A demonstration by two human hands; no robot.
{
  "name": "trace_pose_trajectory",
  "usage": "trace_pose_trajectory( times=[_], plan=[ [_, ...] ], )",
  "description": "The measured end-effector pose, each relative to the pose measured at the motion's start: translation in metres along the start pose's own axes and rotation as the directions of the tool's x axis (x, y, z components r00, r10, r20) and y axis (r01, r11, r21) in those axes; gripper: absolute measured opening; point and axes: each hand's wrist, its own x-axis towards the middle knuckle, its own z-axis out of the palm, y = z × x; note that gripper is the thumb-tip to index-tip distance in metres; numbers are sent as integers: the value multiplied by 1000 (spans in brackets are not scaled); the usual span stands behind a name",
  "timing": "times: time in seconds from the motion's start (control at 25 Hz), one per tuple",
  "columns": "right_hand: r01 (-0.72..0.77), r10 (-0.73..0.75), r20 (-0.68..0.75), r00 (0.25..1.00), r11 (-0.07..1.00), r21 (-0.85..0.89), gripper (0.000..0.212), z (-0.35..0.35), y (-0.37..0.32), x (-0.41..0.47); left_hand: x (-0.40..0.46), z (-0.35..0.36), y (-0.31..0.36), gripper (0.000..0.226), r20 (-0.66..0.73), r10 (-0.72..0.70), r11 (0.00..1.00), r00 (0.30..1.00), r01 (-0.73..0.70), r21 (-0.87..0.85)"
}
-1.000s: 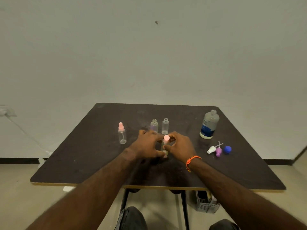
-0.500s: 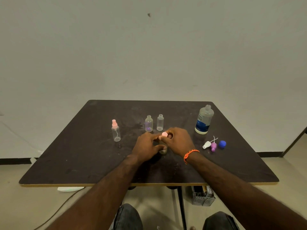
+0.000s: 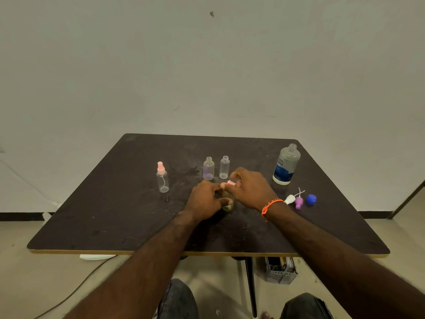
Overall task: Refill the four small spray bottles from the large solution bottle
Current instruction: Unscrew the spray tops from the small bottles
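Head view: both your hands meet on one small spray bottle (image 3: 228, 202) at mid-desk (image 3: 119, 215).
Left hand (image 3: 205, 200): grip curled round the bottle body.
Right hand (image 3: 251, 188): grip pinching its pink spray cap (image 3: 230, 183).

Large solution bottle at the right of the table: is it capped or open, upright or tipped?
Open and upright. The large solution bottle shows bare neck threads with no cap, and stands on its base on the table.

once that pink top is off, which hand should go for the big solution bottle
Probably the right hand: the large solution bottle stands uncapped on its side of the table. The left hand grips the small bottle and can steady it.
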Motion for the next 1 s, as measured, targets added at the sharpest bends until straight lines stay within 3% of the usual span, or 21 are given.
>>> trace_pose_trajectory(
  times=[0.08,0.16,0.28,0.36,0.52,0.64,0.76,0.84,1.0],
  plan=[
    [-15,15,22,1000,1000,-23,30,0,-4,3,0,0,0,32,-8,0,1000,1000,0,9],
    [66,-63,80,995,997,-28,18,-2,-6,5,0,1,1,32,-11,-8,1000,1000,8,1],
    [138,-143,192,971,990,40,32,-9,-7,3,-1,1,1,32,-14,-5,1000,1000,5,-19],
    [106,-110,147,983,994,37,45,-11,-6,1,-2,1,1,29,-12,6,1000,1000,-6,-25],
    [-23,26,83,996,999,-40,37,-7,-3,2,-4,0,2,26,-18,-4,1000,1000,4,-27],
    [103,-104,146,984,995,11,23,-7,-3,1,-3,2,1,34,-11,-8,1000,1000,7,-31],
    [195,-205,225,952,978,70,42,-14,-1,-3,-3,3,2,37,-7,-8,999,1000,8,-31],
    [133,-151,163,975,984,119,52,-13,2,-3,-3,2,3,34,2,-9,999,1000,9,-41],
    [30,-29,60,998,999,-18,35,-8,0,4,-4,1,4,28,-4,-30,999,1000,29,-31]
  ],
)
